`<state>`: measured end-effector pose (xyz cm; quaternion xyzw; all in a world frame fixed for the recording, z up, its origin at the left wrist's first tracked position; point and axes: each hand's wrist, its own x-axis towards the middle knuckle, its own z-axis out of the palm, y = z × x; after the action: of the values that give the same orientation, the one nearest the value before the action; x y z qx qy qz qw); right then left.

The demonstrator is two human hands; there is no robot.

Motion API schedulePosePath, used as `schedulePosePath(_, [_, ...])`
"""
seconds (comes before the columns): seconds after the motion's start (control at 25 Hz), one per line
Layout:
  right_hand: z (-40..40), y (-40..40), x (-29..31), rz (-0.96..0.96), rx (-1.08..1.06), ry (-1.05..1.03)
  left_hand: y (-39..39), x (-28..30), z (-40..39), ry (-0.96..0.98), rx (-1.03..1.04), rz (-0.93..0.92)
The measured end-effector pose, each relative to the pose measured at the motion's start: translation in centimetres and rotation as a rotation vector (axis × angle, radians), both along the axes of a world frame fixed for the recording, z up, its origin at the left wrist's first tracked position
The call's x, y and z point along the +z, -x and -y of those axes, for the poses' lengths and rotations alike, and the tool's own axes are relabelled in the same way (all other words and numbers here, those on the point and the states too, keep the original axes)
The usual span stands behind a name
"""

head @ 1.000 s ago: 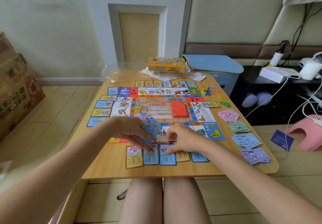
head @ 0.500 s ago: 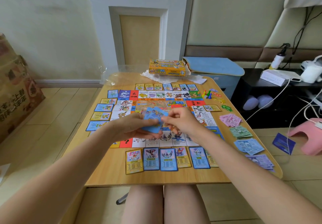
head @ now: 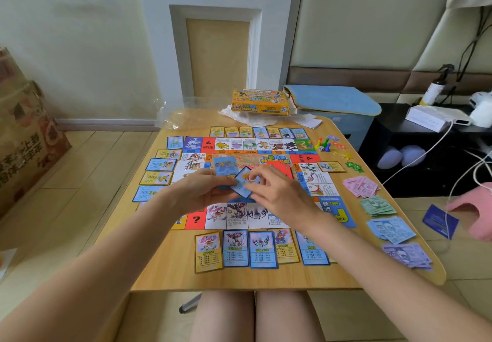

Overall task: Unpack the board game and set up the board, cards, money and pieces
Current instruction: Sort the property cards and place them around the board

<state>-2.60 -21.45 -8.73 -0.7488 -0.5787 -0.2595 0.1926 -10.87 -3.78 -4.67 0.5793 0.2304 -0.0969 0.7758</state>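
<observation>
The game board (head: 255, 182) lay flat in the middle of the wooden table (head: 165, 275), its long axis running left to right. Above its centre the left hand (head: 202, 192) gripped a small stack of blue cards (head: 225, 167), fingers curled around it. The right hand (head: 277, 192) pinched one blue card (head: 243, 183), tilted diagonally and touching the stack. A red question mark showed on a near board square. The yellow game box (head: 261, 102) stood at the far edge; its writing was not readable.
</observation>
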Motion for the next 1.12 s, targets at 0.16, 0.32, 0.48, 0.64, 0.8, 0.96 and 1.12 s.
schedulePosePath(0.16, [0.2, -0.4, 1.3, -0.489, -0.123, -0.243, 0.0, 0.1, -0.7, -0.066, 0.006, -0.029])
schedulePosePath(0.32, [-0.7, -0.2, 3.2, -1.057, -0.178, -0.308, 0.0, 0.5, -0.5, -0.099, -0.034, -0.031])
schedulePosePath(0.48, [-1.6, 0.5, 3.2, -1.391, -0.134, -0.267, 0.2, 0.3, -0.6, -0.123, -0.049, -0.023])
schedulePosePath(0.64, [-2.2, 0.9, 3.0, -1.645, -0.138, -0.408, 0.1, 0.3, -0.6, -0.105, -0.026, 0.016])
schedulePosePath(0.8, [-1.1, -0.8, 4.3, -1.863, -0.124, -0.689, -1.6, 0.6, 2.1, -0.114, -0.108, 0.104])
schedulePosePath(0.96, [2.1, -4.5, 6.9, -1.640, -0.123, -0.693, -4.3, 0.7, 4.9, -0.113, -0.087, 0.121])
schedulePosePath(1.12, [8.4, -9.1, 8.6, -1.159, -0.441, -0.127, -6.0, 0.4, 6.3, -0.144, -0.077, 0.098])
